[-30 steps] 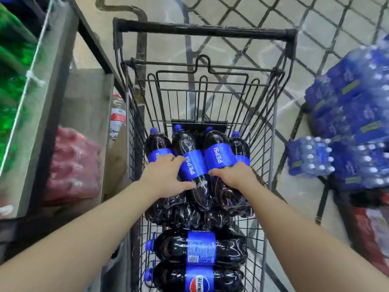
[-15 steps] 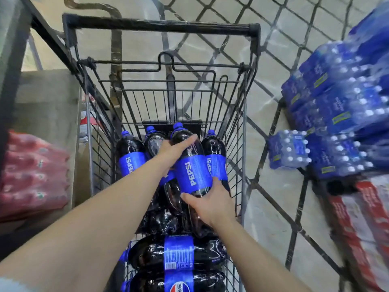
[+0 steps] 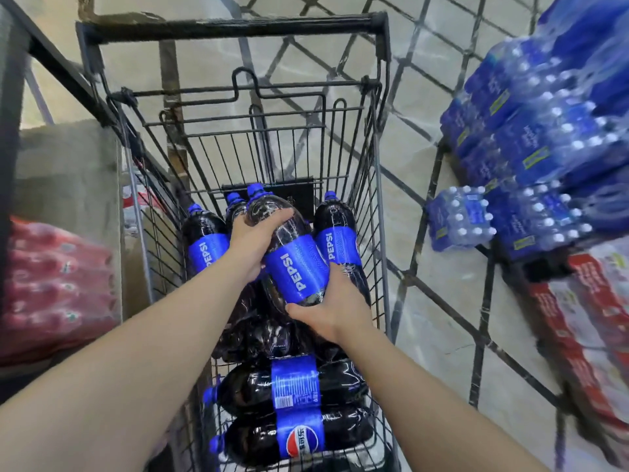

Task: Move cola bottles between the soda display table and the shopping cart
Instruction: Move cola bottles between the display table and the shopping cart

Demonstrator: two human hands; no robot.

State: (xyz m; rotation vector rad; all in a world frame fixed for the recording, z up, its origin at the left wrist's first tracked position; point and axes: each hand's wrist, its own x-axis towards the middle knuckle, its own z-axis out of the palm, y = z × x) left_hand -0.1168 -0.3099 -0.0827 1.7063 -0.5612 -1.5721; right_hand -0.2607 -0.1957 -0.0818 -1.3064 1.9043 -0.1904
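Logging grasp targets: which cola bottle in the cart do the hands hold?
The raised cola bottle mid-row: left hand grips its shoulder, right hand its base. The others lie untouched.

Both my bare forearms reach forward and down, converging ahead of me. My left hand [image 3: 253,245] is up at the shoulder of the dark plastic cola bottle with the blue label [image 3: 289,253], fingers curled over its top, thumb underneath. My right hand [image 3: 332,310] cups the lower part of that bottle from below, palm turned up, thumb pressed along the bottom edge of the label, fingers wrapped round the far side. Right wrist bent back, left wrist nearly straight.
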